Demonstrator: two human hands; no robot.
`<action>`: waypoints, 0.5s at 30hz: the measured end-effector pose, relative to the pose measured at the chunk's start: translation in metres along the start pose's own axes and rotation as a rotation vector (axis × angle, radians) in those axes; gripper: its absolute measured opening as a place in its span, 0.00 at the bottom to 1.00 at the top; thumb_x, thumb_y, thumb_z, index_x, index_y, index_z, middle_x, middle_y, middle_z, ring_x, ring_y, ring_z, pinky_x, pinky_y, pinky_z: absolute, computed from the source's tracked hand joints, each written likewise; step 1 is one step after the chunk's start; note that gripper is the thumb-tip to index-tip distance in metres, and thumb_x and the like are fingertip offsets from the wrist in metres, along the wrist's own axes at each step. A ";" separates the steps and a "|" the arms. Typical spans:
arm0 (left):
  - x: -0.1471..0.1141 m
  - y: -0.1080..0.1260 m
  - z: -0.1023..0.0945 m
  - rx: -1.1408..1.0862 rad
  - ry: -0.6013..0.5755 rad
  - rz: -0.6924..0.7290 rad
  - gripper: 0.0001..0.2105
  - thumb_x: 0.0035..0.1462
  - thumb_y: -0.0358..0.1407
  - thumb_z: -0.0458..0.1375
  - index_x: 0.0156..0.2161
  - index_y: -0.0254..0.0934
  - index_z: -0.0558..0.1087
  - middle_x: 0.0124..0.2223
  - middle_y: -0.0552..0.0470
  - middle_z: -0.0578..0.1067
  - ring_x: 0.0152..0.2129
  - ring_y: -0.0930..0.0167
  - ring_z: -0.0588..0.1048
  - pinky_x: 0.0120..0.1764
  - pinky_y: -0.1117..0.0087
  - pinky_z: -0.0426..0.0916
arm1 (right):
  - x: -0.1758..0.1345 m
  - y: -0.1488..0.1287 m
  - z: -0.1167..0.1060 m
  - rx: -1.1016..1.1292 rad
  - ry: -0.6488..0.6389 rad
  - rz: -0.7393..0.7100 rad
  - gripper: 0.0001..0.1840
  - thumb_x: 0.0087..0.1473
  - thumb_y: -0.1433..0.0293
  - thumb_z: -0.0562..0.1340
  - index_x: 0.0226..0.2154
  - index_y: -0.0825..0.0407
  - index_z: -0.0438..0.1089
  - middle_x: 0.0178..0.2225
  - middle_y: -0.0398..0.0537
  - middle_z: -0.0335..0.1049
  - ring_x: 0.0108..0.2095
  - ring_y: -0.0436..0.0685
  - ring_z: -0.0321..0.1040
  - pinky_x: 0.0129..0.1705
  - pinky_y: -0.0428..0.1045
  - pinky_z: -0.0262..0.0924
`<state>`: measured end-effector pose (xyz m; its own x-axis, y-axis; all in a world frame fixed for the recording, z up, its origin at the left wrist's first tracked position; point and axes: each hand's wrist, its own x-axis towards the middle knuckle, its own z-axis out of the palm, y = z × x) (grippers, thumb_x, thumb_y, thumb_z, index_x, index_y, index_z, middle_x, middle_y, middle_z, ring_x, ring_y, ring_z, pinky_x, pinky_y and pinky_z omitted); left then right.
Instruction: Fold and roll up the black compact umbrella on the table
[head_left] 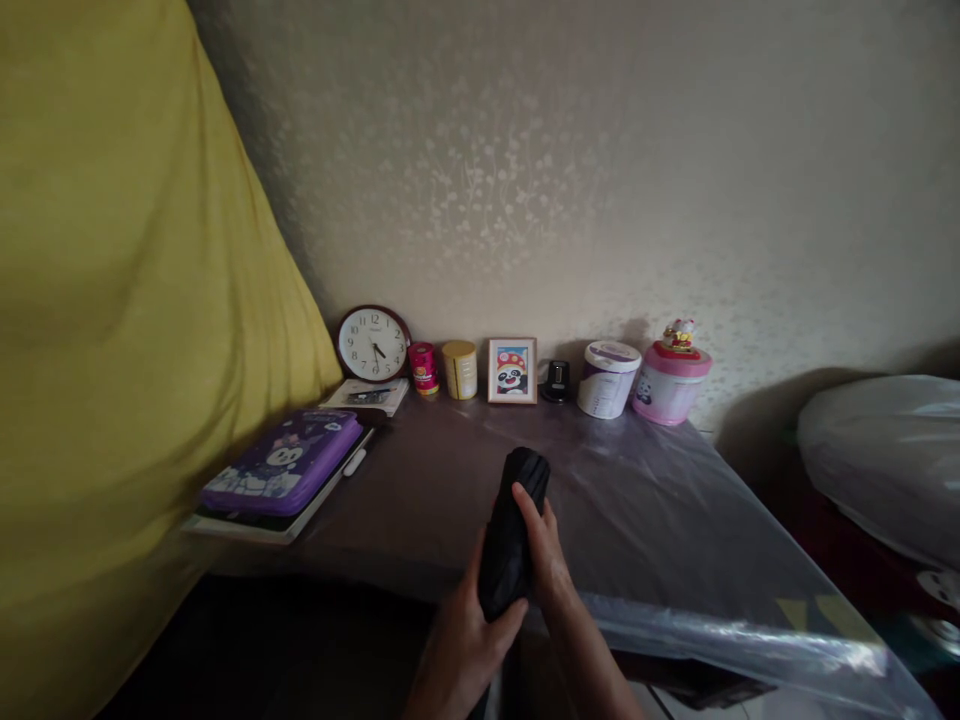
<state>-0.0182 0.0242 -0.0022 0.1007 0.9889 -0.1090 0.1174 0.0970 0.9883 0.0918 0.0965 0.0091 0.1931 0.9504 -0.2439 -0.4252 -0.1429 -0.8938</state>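
- On my head feed, the black bundle (501, 560) is elongated and pleated at its far end, like a folded umbrella; surface matte, its far end leaning slightly right.
- Position: held between both hands, seen against the near part of the plastic-covered table (637, 530).
- Left hand (466, 640): curled around the lower end, thumb across its near side; some blur.
- Right hand (547, 560): partly closed along the right side, one digit extended up the bundle.
- Farther out, I note a purple case (289, 465) at left and a framed panda picture (512, 371) near the wall (600, 200).
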 end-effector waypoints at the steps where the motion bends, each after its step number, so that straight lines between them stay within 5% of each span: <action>1: 0.001 -0.003 0.000 0.058 0.045 0.067 0.37 0.46 0.38 0.61 0.61 0.41 0.53 0.57 0.47 0.67 0.55 0.62 0.64 0.54 0.65 0.61 | -0.001 0.000 0.001 0.011 -0.001 0.007 0.32 0.40 0.51 0.66 0.44 0.54 0.69 0.30 0.46 0.75 0.31 0.58 0.73 0.32 0.50 0.67; 7: 0.008 -0.021 -0.003 0.178 0.071 0.095 0.33 0.48 0.38 0.59 0.60 0.36 0.57 0.57 0.45 0.68 0.55 0.63 0.65 0.55 0.64 0.59 | 0.001 0.001 -0.004 -0.066 -0.030 -0.032 0.32 0.46 0.50 0.62 0.46 0.54 0.67 0.39 0.52 0.74 0.40 0.62 0.72 0.40 0.52 0.67; 10: 0.012 -0.026 -0.008 0.316 0.190 0.135 0.33 0.49 0.38 0.57 0.60 0.31 0.56 0.59 0.41 0.65 0.56 0.64 0.63 0.57 0.63 0.57 | 0.007 0.002 -0.016 -0.306 -0.011 -0.250 0.29 0.47 0.53 0.62 0.48 0.53 0.66 0.44 0.52 0.73 0.47 0.62 0.68 0.48 0.54 0.63; 15: 0.017 -0.026 -0.016 0.478 0.215 0.178 0.32 0.51 0.39 0.54 0.60 0.31 0.54 0.59 0.39 0.64 0.56 0.64 0.64 0.56 0.62 0.59 | 0.006 -0.004 -0.025 -0.628 -0.101 -0.742 0.18 0.55 0.61 0.58 0.46 0.51 0.67 0.47 0.54 0.68 0.42 0.58 0.69 0.47 0.54 0.63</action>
<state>-0.0354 0.0401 -0.0278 -0.0380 0.9909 0.1289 0.5577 -0.0860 0.8256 0.1163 0.0958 0.0020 0.1322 0.8733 0.4689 0.3278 0.4079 -0.8521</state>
